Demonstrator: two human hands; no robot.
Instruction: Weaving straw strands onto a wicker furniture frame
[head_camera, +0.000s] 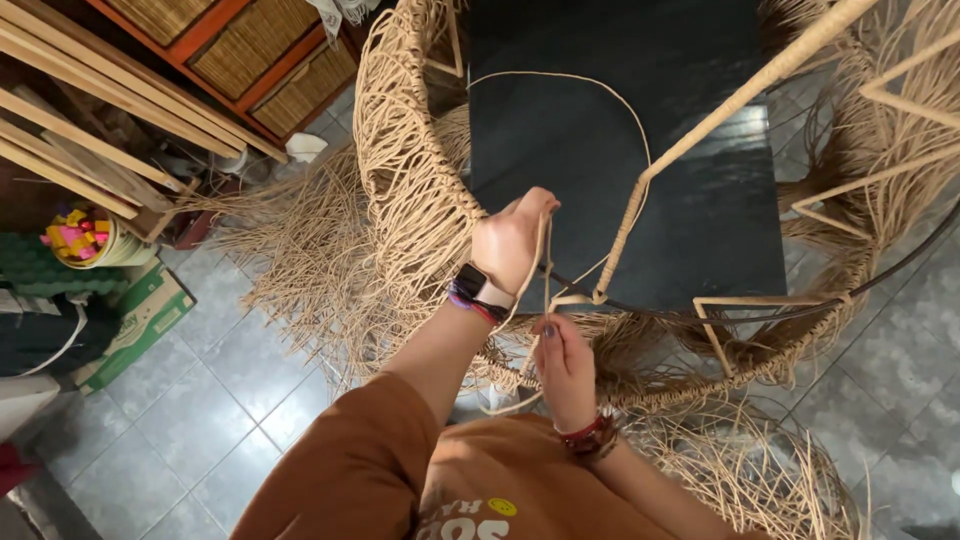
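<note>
cord (560, 78) pinched taut in my left hand (512, 240), my right hand (562, 365) at six o'clock gripping its tail against the woven frame (420, 190) to keep tension.

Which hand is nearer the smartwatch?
Left: the smartwatch sits on the left hand's own wrist, just below it. The right hand is lower and to the right, apart from it, pinching the cord.

2 hands: left hand (512, 243), right hand (565, 368). 1 woven rattan frame (415, 160), 1 loose strand (590, 85), 1 smartwatch (478, 290), 3 wicker drawers (250, 45).
</note>
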